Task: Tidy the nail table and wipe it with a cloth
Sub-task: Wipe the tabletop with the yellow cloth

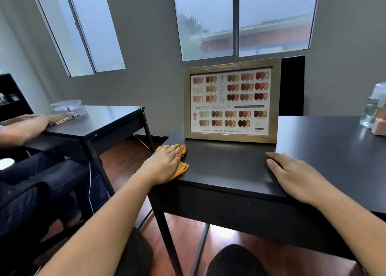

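Half the cloth [181,167] hidden — left hand [165,163].

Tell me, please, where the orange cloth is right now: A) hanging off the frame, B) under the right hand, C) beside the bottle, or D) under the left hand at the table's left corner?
D: the left hand lies flat on the cloth at the table corner, while the right hand rests bare on the top.

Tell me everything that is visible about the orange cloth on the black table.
The orange cloth looks soft and woven, with stitched edges. It lies crumpled and flattened at the near left corner of the black table, in front of the framed colour chart and apart from it. The left hand presses flat on it, hiding its middle.
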Demonstrator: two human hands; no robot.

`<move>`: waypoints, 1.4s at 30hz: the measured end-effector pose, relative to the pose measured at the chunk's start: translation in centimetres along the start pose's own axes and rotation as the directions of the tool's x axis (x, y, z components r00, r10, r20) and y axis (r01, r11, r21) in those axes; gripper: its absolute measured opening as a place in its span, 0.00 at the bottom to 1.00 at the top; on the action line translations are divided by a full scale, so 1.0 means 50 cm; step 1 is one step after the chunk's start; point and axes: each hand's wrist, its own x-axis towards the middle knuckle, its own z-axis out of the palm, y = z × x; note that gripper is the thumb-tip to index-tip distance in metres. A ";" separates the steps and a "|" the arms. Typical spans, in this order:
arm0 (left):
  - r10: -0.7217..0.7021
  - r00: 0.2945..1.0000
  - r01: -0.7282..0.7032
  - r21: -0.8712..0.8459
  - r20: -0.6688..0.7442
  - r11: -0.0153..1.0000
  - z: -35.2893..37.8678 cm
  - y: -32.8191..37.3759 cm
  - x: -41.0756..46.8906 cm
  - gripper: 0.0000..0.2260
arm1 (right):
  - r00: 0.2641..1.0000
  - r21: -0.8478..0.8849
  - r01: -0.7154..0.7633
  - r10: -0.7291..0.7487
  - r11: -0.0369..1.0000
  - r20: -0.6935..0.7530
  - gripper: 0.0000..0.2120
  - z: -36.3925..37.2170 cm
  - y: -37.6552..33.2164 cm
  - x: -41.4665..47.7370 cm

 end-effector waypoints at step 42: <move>0.034 0.994 -0.034 0.001 -0.101 0.999 0.047 0.413 -0.007 0.27 | 0.948 0.015 -0.185 0.182 0.983 -0.260 0.15 -0.123 0.200 -0.057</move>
